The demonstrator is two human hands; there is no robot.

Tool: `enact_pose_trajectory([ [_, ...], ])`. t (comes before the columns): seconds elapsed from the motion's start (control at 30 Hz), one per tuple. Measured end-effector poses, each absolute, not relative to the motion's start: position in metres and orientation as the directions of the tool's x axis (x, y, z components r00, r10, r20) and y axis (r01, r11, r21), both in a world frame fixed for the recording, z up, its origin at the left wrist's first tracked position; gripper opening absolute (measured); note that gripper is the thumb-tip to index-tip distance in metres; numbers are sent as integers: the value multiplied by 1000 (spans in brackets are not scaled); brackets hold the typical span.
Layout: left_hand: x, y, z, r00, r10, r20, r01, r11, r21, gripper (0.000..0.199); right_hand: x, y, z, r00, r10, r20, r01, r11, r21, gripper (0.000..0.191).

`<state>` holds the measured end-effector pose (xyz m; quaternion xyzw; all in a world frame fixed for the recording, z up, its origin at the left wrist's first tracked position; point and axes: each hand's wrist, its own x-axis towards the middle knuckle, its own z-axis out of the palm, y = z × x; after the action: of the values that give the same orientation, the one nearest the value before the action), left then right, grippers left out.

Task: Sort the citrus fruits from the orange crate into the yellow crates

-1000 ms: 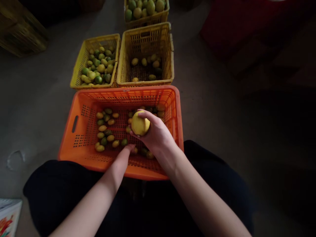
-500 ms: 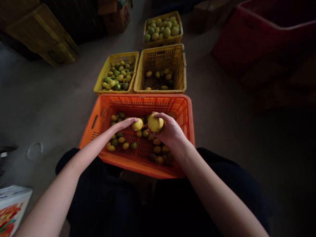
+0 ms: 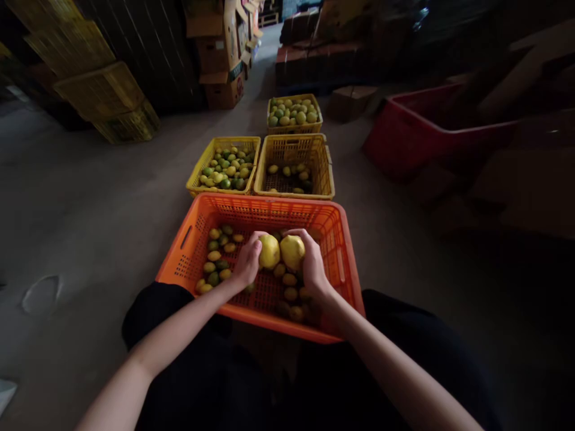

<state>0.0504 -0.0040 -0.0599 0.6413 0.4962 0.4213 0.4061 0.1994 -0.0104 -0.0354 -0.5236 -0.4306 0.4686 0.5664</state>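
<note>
My left hand (image 3: 248, 260) is closed around a yellow lemon (image 3: 269, 251), thumb toward me. Close beside it, my right hand (image 3: 312, 257) grips another yellow lemon (image 3: 293, 252) from its right side. Both fruits are held up over an orange plastic crate (image 3: 251, 312), which stands between my knees. On the crate's floor lie several smaller yellow and green lemons (image 3: 214, 255) at the left, and more lemons (image 3: 290, 294) lie at the right, partly under my right hand. The fruit directly behind my hands is mostly hidden.
Beyond the orange crate stand a full yellow crate (image 3: 192, 182), a sparsely filled yellow crate (image 3: 330, 173) and, farther back, another full crate (image 3: 295, 129). A red bin (image 3: 390, 140) is at the right. Stacked yellow crates (image 3: 101, 93) and cardboard boxes (image 3: 222, 90) stand behind.
My left hand has moved right and wrapped around its lemon, bringing it beside the right one. The view has tilted up, showing more of the room.
</note>
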Motion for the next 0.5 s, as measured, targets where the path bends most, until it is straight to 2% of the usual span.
enact_pose_trajectory([
  [0.13, 58, -4, -56, 82, 988, 130, 192, -144, 971, 45, 196, -12, -37, 253, 966, 52, -69, 72, -995, 30],
  [0.3, 59, 6, -53, 99, 995, -1, 97, -8, 995, 45, 195, -8, -38, 224, 974, 7, -110, 33, -993, 22],
  [0.4, 54, 12, -52, 76, 988, -135, 20, 134, 991, 41, 192, -6, -34, 108, 972, -208, -312, -166, -936, 18],
  [0.5, 49, 13, -48, 102, 956, -275, -26, 278, 960, 49, 188, -5, -30, -80, 895, -439, -498, -418, -760, 24],
])
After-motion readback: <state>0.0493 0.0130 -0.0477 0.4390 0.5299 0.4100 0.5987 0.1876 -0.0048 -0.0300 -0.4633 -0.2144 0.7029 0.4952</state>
